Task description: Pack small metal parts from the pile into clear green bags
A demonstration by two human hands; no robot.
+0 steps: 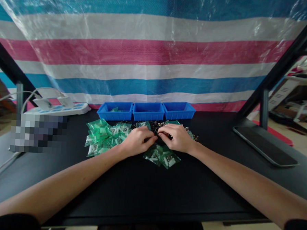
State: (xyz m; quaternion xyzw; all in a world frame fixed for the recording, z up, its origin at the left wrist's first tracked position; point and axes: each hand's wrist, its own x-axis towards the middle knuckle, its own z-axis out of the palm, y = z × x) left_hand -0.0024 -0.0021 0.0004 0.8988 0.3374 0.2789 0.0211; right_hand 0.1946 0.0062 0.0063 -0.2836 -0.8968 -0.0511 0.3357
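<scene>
While green packets [168,159] lie below, left hand [138,140] and right hand [177,138] curl, grasp unclear.

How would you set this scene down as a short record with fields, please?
Left hand: curled, above the black table; any grip unclear
Right hand: curled, close to the left hand; any grip unclear
Green packets: heaped left of the hands, more on their near side
Blue bins: three in a row, beyond the hands
Power strip: far left, with plugs
Flat dark device: on the right
Backdrop: striped sheet
</scene>
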